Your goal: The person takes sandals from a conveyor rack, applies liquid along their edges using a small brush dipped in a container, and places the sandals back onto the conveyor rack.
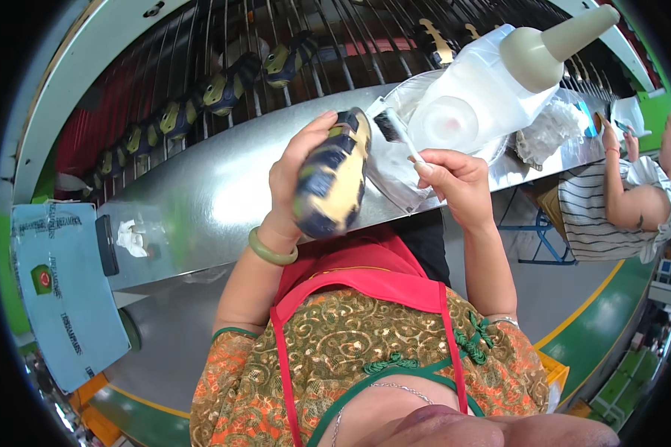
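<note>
My left hand [297, 153] is wrapped round a dark blue shoe [337, 182], its cream underside turned up and slightly blurred. In my right hand [458, 182] a small brush [401, 135] with a white handle and black bristles is pinched between thumb and fingers. The bristles are close to the shoe's toe-side edge, with a small gap between them. Just beyond the brush, a large translucent squeeze bottle [462, 97] with a beige nozzle rests on clear plastic sheeting on the metal bench [224, 182].
Several similar shoes [224, 93] sit on a rack of metal rods behind the bench. At the left stand a blue box [67, 298] and a dark flat object [106, 244], beside crumpled white paper [132, 238]. Crumpled plastic [550, 134] lies right, near a seated person [619, 194].
</note>
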A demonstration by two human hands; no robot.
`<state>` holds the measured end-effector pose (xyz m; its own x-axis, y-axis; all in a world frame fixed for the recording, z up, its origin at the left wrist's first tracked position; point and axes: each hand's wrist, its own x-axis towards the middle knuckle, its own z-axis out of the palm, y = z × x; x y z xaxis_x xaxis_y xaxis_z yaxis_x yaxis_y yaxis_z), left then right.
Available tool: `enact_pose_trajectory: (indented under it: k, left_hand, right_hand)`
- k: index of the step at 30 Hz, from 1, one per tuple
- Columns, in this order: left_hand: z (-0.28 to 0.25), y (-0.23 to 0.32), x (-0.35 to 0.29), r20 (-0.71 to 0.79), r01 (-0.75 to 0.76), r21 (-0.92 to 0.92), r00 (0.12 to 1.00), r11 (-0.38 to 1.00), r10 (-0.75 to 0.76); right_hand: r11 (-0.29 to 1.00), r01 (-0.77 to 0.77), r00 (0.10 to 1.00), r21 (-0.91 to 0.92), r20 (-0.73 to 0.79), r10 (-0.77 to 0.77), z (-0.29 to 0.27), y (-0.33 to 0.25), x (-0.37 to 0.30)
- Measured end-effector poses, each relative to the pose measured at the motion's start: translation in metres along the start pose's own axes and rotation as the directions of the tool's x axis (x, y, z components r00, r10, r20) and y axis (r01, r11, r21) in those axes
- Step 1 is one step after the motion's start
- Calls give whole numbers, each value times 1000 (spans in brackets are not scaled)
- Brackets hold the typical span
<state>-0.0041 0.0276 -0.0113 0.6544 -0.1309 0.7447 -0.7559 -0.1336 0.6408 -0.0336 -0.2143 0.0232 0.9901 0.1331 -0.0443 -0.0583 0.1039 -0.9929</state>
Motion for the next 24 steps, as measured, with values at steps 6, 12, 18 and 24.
enact_pose_trajectory:
  k: [6, 12, 18, 24]
  left_hand:
    - [-1, 4, 23, 115, -314, 348, 950, 883, 292]
    - [-4, -5, 19, 89, -322, 351, 946, 879, 311]
    - [0, -3, 19, 101, -309, 343, 951, 887, 292]
    - [1, -6, 17, 101, -268, 331, 963, 905, 249]
  right_hand:
    - [997, 34, 999, -76, -9, -34, 9, -6, 12]
    - [944, 109, 993, -312, -10, -117, 1, 0, 4]
    - [983, 49, 999, -179, 6, -48, 2, -1, -5]
    - [944, 117, 993, -308, 55, -105, -6, 8, -13]
